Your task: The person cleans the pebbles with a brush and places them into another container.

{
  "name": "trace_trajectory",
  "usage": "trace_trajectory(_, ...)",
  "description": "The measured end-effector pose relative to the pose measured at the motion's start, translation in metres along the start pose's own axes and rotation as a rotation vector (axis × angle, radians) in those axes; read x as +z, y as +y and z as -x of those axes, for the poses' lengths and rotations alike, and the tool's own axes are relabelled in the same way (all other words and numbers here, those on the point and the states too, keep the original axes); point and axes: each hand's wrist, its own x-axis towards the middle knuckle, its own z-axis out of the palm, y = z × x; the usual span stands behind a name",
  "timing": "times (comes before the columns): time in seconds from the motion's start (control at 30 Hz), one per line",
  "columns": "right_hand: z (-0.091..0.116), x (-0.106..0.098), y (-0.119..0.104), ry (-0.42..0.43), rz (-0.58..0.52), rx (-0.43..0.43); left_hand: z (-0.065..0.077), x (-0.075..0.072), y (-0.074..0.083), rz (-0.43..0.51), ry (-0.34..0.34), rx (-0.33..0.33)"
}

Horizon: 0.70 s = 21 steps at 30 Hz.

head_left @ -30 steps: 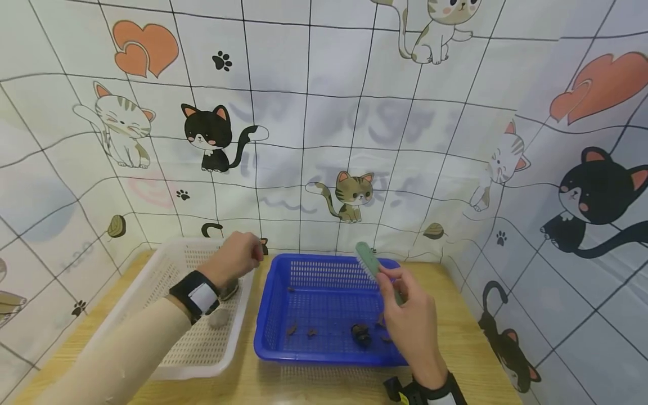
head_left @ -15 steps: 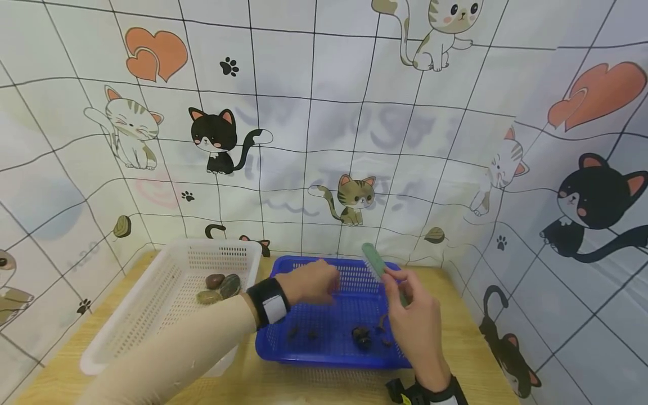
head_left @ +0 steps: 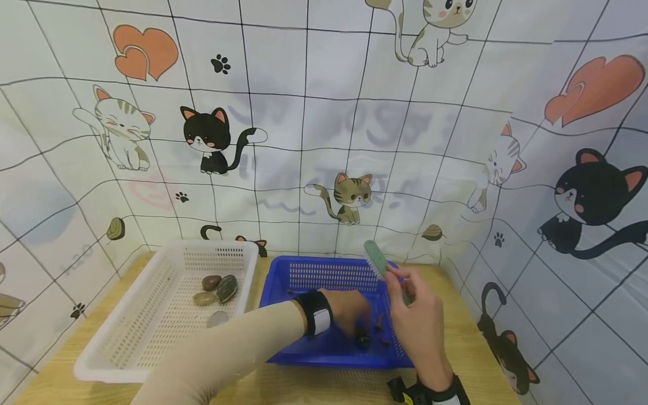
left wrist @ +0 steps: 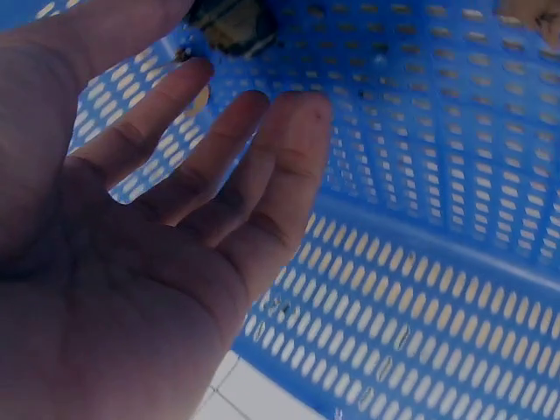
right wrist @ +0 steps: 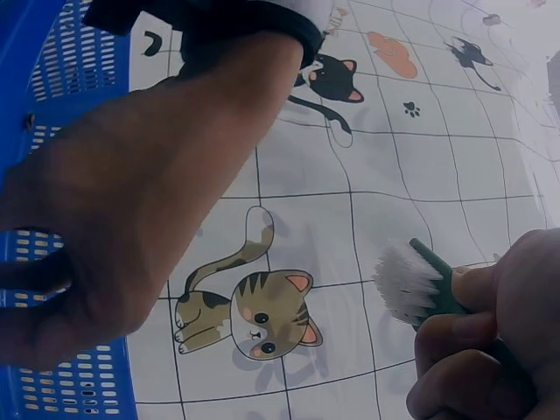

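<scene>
My left hand (head_left: 350,309) is down inside the blue basket (head_left: 296,360), just beside a dark stone (head_left: 362,341). In the left wrist view the fingers are spread and slightly bent, and the banded stone (left wrist: 234,28) lies just beyond the thumb and fingertips. Whether they touch it is unclear. At the basket's right side my right hand (head_left: 417,326) pinches a green brush (head_left: 376,257) with white bristles, its head pointing up and away. The right wrist view has the brush's bristles (right wrist: 402,282) facing left, with thumb and fingers curled round the handle.
To the left stands a white basket (head_left: 86,368) holding several stones, among them a striped dark one (head_left: 227,288) and a pale one (head_left: 217,319). Small brown scraps (head_left: 379,322) lie in the blue basket. Behind the wooden table (head_left: 460,315) hangs a cat-printed sheet (head_left: 283,140).
My left hand has moved right from over the white basket, then down into the blue basket beside the dark stone. The right hand keeps hold of the brush, nearly still.
</scene>
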Motion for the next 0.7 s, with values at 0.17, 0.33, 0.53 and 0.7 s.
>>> trace_trajectory(0.17,0.0,0.0,-0.001,-0.003,0.004,-0.003,-0.01,0.009,0.008,-0.092,0.039,0.047)
trace_trajectory(0.33,0.0,0.0,-0.001,-0.004,0.008,0.003,-0.016,0.013,0.011,-0.155,0.072,0.067)
trace_trajectory(0.53,0.0,0.001,0.0,0.004,0.017,-0.016,-0.017,0.02,0.007,-0.09,0.028,0.06)
trace_trajectory(0.7,0.001,0.002,0.0,0.005,0.013,-0.027,-0.02,0.026,-0.001,-0.101,0.03,0.078)
